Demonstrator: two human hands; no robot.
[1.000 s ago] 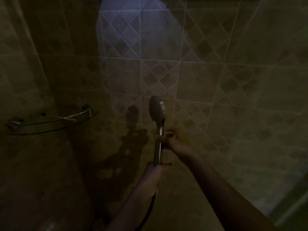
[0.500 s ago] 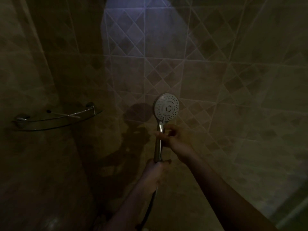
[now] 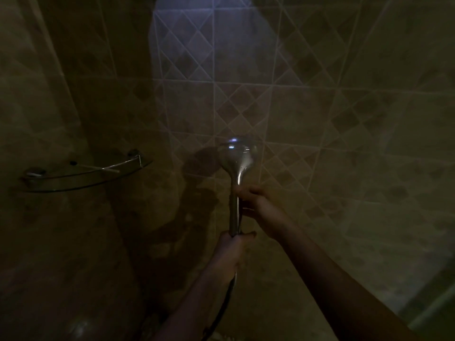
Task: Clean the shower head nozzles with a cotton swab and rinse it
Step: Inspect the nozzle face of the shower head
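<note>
We saw a dim, brown-lit shower corner, and in the middle of the view we held the shower head [image 3: 237, 157] upright in front of the tiled wall [image 3: 332, 114]. Its round head was at the top, with the smooth chrome back turned towards us and a small bluish glint on its upper edge; the nozzle side faced away, so we could not see it. Our left hand [image 3: 232, 253] was wrapped round the lowest part of the chrome handle [image 3: 234, 217], fingers curled about it. From under that hand the hose [image 3: 225, 301] dropped in a curve towards the bottom edge of the view. Our right hand [image 3: 256, 201] was higher up, just below the round head, with its fingers curled against the handle from the right side, grasping it; the light was too poor for us to tell whether it also pinched anything small. To the left of the head its dark shadow [image 3: 202, 159] lay on the tiles. Further left, a curved glass corner shelf [image 3: 86, 174] with a metal rail was fixed across the corner, well apart from our hands. A patch of bluish light [image 3: 197, 33] fell on the diamond-patterned tiles at the top of the wall
</note>
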